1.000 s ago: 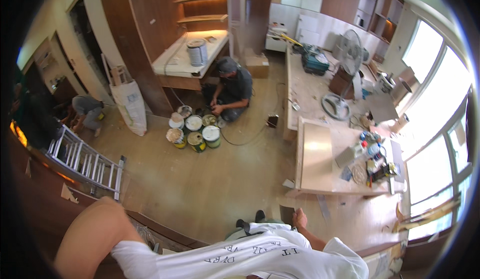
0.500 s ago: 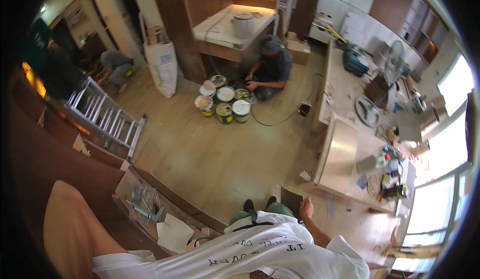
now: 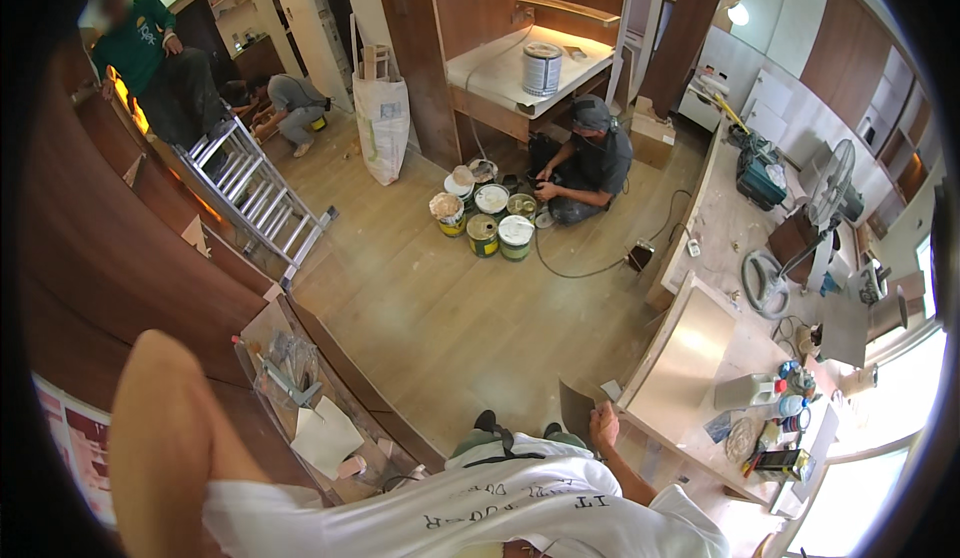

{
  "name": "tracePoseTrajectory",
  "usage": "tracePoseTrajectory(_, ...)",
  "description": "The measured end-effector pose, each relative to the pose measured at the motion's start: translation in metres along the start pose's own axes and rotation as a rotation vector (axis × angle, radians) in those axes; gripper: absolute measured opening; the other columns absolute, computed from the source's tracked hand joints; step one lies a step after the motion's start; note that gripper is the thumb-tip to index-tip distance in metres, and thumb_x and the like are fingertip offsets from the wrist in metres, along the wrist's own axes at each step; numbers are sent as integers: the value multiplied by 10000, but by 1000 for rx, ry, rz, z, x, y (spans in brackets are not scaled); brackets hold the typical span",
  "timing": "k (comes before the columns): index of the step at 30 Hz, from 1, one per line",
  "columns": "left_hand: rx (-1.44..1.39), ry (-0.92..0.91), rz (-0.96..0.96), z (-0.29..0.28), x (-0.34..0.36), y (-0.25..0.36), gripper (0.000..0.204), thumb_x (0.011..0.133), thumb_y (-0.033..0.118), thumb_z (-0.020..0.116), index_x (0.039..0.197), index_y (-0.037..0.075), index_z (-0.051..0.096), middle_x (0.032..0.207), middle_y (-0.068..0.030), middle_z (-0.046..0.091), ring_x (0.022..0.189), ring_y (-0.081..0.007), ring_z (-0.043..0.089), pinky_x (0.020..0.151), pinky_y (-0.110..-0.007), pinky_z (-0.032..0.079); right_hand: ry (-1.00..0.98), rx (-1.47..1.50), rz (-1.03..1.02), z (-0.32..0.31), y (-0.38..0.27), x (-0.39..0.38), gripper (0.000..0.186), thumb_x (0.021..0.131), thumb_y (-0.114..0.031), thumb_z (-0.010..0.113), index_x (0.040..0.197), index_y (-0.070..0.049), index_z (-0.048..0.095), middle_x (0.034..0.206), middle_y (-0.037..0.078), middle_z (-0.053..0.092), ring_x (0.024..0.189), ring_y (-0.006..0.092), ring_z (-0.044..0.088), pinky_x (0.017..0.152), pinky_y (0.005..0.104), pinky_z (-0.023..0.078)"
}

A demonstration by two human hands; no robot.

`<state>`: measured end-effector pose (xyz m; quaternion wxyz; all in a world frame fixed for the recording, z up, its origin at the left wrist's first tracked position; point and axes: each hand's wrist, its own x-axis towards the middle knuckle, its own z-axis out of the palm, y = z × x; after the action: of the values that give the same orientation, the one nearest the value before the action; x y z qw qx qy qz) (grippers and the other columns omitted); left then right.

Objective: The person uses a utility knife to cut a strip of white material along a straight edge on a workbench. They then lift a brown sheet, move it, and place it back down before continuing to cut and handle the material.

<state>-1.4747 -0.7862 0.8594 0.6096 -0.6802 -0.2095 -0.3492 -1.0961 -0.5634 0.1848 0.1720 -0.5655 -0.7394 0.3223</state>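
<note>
My right hand (image 3: 604,426) is closed round the edge of a thin, dark brown sheet (image 3: 576,410), perhaps sandpaper. It holds the sheet out in front of my right side, above the floor and short of the workbench. My left arm (image 3: 165,408) is raised and bent at the left, with the elbow showing; the left hand is out of the picture. Beside that arm is a low ledge with a caulking gun (image 3: 288,383), clear plastic wrapping and a cream sheet of paper (image 3: 326,431).
Several paint cans (image 3: 483,236) stand mid-floor beside a crouching person (image 3: 590,163). Another person (image 3: 150,48) is on an aluminium ladder (image 3: 255,193) at left. A cluttered workbench (image 3: 690,338) with jugs and a fan (image 3: 835,188) runs along the right. A cable (image 3: 580,275) crosses the floor.
The view has tilted up and left, bringing more of the person on the ladder into sight. My right hand still holds the brown sheet, now turned more upright. My left arm stays raised.
</note>
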Motion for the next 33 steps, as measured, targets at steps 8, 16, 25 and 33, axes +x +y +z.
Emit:
tracePoseTrajectory(8, -74, 132, -418, 100, 10, 61, 295, 1005, 177, 496, 1184, -27, 611, 1172, -140, 646, 1077, -247, 627, 988, -365, 483, 68, 254, -243, -86, -65, 45, 135, 902, -157, 623, 933, -43, 559, 829, 191, 648, 798, 379, 643, 693, 456, 490)
tracePoseTrajectory(16, -902, -63, -2168, 230, -212, 294, 245, 998, 159, 553, 1193, 14, 590, 1213, -107, 602, 1137, -256, 612, 1037, -386, 480, 386, 832, -31, -246, -132, 20, 144, 927, -173, 665, 920, -78, 557, 728, 0, 565, 658, 109, 532, 592, 299, 420)
tracePoseTrajectory(25, -2268, 686, -2487, 264, -214, 456, 597, 976, 418, 587, 1432, 101, 369, 1490, -74, 410, 1292, -247, 478, 1079, -455, 395, 557, 1374, 176, -277, -64, -93, 136, 959, -190, 659, 989, -182, 526, 882, -70, 594, 787, 48, 542, 678, 237, 418)
tracePoseTrajectory(33, -2109, 250, -2518, 286, -158, 484, 427, 999, 174, 571, 1398, 166, 417, 1321, -1, 557, 1207, -193, 553, 1057, -403, 438, 719, 1456, 259, -269, -33, -174, 153, 971, -180, 634, 1099, -181, 549, 982, -60, 630, 858, 69, 582, 772, 262, 459)
